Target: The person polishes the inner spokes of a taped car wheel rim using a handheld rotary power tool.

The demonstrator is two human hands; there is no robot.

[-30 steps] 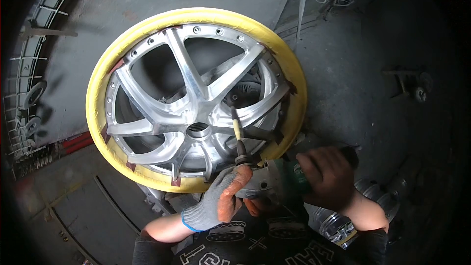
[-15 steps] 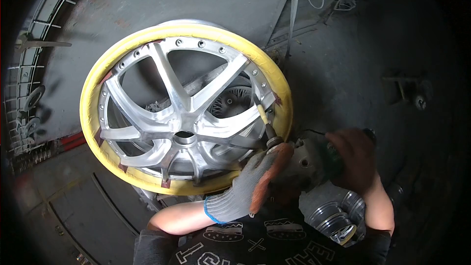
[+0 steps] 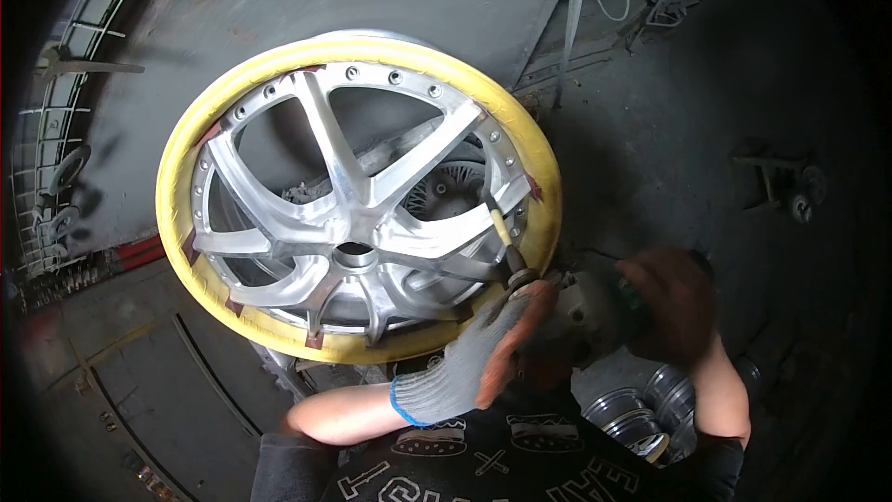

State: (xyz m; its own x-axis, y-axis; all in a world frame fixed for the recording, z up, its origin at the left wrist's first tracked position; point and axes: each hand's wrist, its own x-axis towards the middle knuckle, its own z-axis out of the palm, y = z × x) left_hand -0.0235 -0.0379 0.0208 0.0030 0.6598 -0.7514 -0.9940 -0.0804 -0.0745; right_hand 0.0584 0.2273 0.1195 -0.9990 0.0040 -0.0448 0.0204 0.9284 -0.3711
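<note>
A silver alloy wheel rim (image 3: 330,135) sits tilted in front of me, its outer lip wrapped in yellow tape (image 3: 174,177). Small dark red patches mark the ends of several spokes. My left hand (image 3: 492,344), in a grey glove with an orange palm, is wrapped round the front of a green and grey power grinder (image 3: 581,316). Its thin shaft, with a pale yellow section (image 3: 502,226), reaches over the rim's right-hand spoke; whether the tip touches is unclear. My right hand (image 3: 671,302), gloved and blurred, is closed on the grinder's rear body.
Several bare metal wheels (image 3: 624,409) lie on the floor at lower right. A wire rack (image 3: 79,28) curves along the left edge. A strap (image 3: 573,19) and pale cables (image 3: 618,9) hang at the top right, and a wheeled stand (image 3: 776,181) is at far right.
The whole view has shifted slightly, so the rim appears a little further right. Both hands keep their hold on the grinder, and its shaft stays at the same spoke.
</note>
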